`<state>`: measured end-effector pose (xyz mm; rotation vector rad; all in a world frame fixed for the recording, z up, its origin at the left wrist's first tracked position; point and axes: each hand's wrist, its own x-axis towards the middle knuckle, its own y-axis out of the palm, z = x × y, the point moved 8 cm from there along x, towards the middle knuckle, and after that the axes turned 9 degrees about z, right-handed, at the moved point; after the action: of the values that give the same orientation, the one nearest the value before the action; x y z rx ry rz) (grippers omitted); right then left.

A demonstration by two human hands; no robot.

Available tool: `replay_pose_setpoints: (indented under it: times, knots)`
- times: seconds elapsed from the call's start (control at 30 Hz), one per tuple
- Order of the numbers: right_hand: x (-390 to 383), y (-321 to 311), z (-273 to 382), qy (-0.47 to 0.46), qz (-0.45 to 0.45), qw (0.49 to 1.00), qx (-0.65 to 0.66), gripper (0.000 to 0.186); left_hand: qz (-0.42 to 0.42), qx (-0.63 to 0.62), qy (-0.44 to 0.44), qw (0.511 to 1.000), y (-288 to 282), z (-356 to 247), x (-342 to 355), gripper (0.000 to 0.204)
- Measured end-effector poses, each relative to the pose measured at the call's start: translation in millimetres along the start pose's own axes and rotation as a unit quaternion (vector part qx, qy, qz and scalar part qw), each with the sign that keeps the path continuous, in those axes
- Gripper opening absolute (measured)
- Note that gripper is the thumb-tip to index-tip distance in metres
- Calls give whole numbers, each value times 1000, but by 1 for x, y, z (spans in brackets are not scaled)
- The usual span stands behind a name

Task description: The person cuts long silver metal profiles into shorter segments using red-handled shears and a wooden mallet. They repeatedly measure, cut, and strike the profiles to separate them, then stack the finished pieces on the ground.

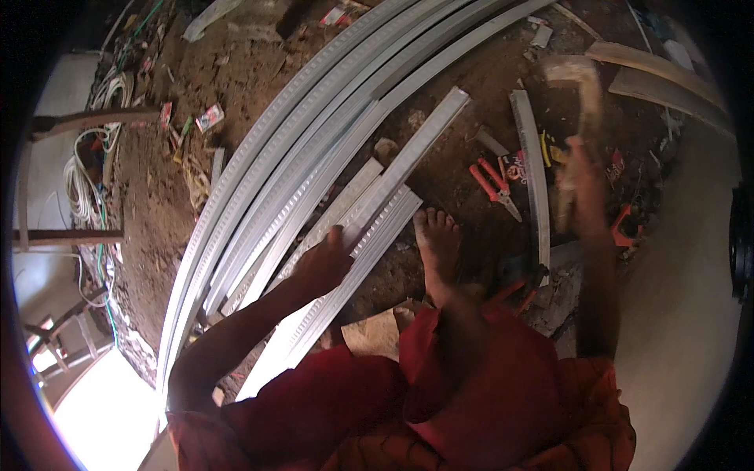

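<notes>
My left hand [323, 261] is closed around a galvanized metal channel [420, 140], which slants up and away to the right. Under and beside it lie more metal channels [385, 210], some ribbed. On the right, my right hand [583, 177] is raised and smeared by motion, its fingers wrapped round a light brown, L-shaped tool [589, 98] that looks like a hammer. Between the hands, red-handled snips [493, 188] lie on the dirt, left of a short metal strip [532, 157]. My bare foot [438, 243] rests by the channel ends.
Long metal profiles [259, 145] sweep from the lower left to the top. Wooden boards [660, 67] lie at the upper right, beside a pale wall [683, 314]. An orange object [626, 228] sits near that wall. Coiled white cable [76, 184] and litter line the left side.
</notes>
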<state>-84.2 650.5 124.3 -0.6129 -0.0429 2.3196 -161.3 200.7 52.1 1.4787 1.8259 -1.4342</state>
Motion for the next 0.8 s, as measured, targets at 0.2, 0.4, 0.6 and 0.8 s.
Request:
replay_pose_setpoints:
  times: [0.2, 0.4, 0.6, 0.8]
  knots:
    - [-15, 48, -31, -29, 69, 988, -137, 52, -89, 25, 134, 987, -25, -74, 126, 52]
    - [-11, 70, -35, -164, 121, 954, -222, 53, -116, 97, 124, 981, -41, -105, 189, 54]
    - [-31, 91, 10, -251, 84, 958, -110, 42, -57, 69, 27, 996, -48, -109, 221, 68]
    - [-29, 94, -39, -269, 70, 948, -154, 43, -71, 81, 15, 994, -51, -120, 223, 76]
